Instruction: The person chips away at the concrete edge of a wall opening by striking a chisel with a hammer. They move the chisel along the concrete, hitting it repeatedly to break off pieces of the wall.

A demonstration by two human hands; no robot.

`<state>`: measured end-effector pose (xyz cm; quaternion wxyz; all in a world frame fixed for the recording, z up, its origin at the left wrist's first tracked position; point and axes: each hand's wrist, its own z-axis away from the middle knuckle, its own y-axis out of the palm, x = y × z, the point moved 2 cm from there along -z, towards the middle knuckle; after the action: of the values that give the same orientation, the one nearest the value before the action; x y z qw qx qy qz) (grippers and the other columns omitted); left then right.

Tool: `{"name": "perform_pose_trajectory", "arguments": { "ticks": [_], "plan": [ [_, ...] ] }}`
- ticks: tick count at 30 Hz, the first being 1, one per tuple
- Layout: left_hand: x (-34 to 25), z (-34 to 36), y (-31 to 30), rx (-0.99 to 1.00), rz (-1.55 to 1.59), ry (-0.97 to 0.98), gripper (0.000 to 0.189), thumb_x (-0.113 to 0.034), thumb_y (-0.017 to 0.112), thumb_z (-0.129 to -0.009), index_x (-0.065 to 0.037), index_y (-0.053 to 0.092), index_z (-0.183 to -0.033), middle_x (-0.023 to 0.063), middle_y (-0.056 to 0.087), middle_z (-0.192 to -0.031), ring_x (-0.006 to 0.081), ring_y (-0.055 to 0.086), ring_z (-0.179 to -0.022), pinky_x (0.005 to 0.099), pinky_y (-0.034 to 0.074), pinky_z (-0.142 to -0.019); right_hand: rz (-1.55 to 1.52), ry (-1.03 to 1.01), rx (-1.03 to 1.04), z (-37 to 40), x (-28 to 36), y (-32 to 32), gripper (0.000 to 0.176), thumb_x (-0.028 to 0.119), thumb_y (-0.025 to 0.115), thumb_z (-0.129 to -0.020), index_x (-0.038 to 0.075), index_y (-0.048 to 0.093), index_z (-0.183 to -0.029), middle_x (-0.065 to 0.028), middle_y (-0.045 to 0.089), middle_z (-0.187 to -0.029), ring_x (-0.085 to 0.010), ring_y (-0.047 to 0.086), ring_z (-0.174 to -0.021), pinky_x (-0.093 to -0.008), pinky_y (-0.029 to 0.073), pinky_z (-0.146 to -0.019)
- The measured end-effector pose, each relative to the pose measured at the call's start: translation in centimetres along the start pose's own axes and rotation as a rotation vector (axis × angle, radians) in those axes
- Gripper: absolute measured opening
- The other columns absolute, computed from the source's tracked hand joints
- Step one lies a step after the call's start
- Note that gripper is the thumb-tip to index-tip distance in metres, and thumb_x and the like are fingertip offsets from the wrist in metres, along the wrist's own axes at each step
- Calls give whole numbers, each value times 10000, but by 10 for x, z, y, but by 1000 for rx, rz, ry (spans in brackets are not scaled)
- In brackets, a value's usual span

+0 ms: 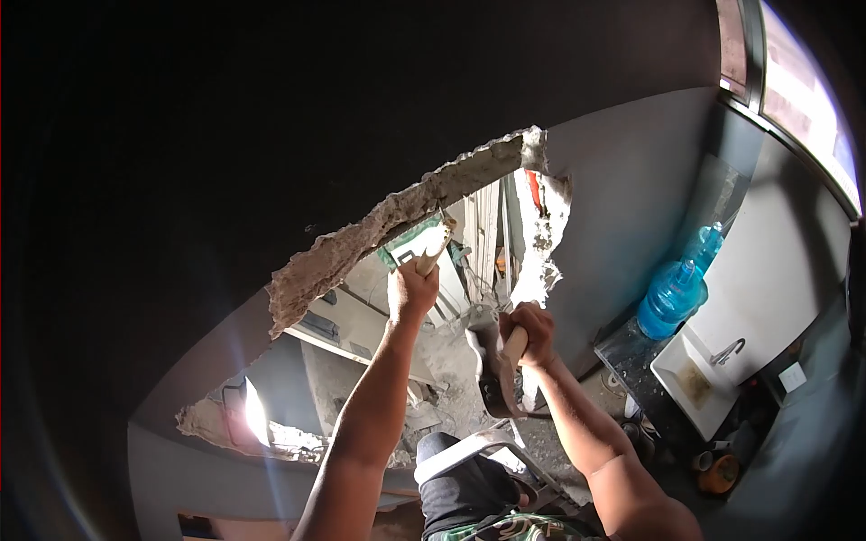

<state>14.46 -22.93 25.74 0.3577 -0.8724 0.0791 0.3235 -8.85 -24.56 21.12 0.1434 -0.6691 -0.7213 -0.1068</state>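
Note:
My left hand (414, 288) is closed around a pale, wooden-looking stick (437, 248), whose upper end reaches the broken lower edge of the wall (379, 221). My right hand (530, 332), lower and to the right, grips the light wooden handle of a tool (488, 365) with a broad, dark head that hangs below the fist. Both arms are stretched forward into the bright gap in the wall. Rough plaster and masonry show along the torn edge, with a red patch (534, 191) at its right side.
A metal ladder (465, 451) stands by my legs. Rubble (422, 417) lies on the floor below. On the right, blue water jugs (672, 298) stand on a dark counter beside a white sink (695, 383) with a tap. A window (807, 99) is at upper right.

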Motion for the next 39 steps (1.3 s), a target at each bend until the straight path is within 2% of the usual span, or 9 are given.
{"name": "perform_pose_trajectory", "arguments": {
  "ticks": [9, 14, 16, 18, 27, 31, 32, 34, 39],
  "plan": [
    [1, -10, -7, 32, 19, 28, 214, -215, 673, -809, -26, 654, -712, 168, 607, -599, 283, 643, -548, 373, 487, -538, 36, 102, 119, 15, -12, 12, 295, 9, 697, -758, 83, 433, -651, -72, 413, -555, -259, 451, -452, -373, 331, -447],
    [1, -12, -11, 43, 3, 3, 208, -216, 673, -810, -39, 650, -705, 161, 604, -595, 273, 622, -533, 371, 478, -533, -1, 10, -1, -4, -16, 28, 261, -13, 692, -753, 73, 453, -694, -80, 437, -561, -275, 471, -464, -387, 357, -461],
    [3, -13, -11, 54, 6, 37, 209, -232, 676, -809, -46, 660, -716, 168, 618, -619, 302, 633, -556, 382, 487, -541, -2, 197, 104, 5, -54, 48, 220, 9, 696, -750, 67, 485, -733, -90, 514, -618, -298, 554, -522, -377, 455, -491],
    [8, -17, -11, -19, -42, 108, 211, -253, 684, -803, -53, 674, -736, 172, 639, -656, 335, 646, -597, 397, 501, -561, 167, 133, 104, 7, -81, 57, 199, 48, 699, -758, 70, 501, -763, -91, 555, -644, -314, 594, -563, -388, 489, -509],
    [11, -25, -14, 112, -41, 53, 204, -247, 661, -807, -57, 676, -734, 165, 638, -657, 309, 642, -591, 394, 500, -572, 17, -42, -15, -8, -27, 25, 350, -36, 686, -744, 81, 375, -633, -76, 417, -549, -260, 465, -466, -374, 350, -452],
    [9, -19, -10, 88, 44, 46, 180, -207, 656, -810, -47, 661, -727, 175, 622, -641, 320, 626, -575, 395, 495, -567, 158, 125, 182, 9, -74, 42, 184, 44, 682, -718, 96, 507, -743, -77, 562, -643, -308, 585, -549, -386, 465, -489],
    [10, -19, -11, 108, 85, 52, 142, -176, 669, -793, -50, 667, -728, 172, 624, -643, 309, 627, -571, 388, 496, -572, 249, 180, 193, 10, -77, 47, 149, 69, 672, -725, 104, 533, -767, -76, 592, -669, -313, 614, -581, -394, 490, -506],
    [29, -30, -8, 70, 21, 142, 159, -167, 667, -773, -11, 689, -794, 179, 590, -602, 120, 589, -565, 356, 460, -518, 254, 169, 233, 14, -58, 48, 116, 69, 654, -764, 97, 542, -768, -91, 584, -660, -309, 618, -584, -398, 492, -505],
    [10, -26, -15, 117, 6, 58, 202, -191, 669, -800, -14, 651, -704, 125, 577, -557, 86, 547, -553, 350, 454, -510, 43, -132, 50, 5, -27, 38, 303, -49, 677, -714, 85, 410, -669, -75, 455, -575, -247, 469, -468, -361, 377, -450]
  ]
}}
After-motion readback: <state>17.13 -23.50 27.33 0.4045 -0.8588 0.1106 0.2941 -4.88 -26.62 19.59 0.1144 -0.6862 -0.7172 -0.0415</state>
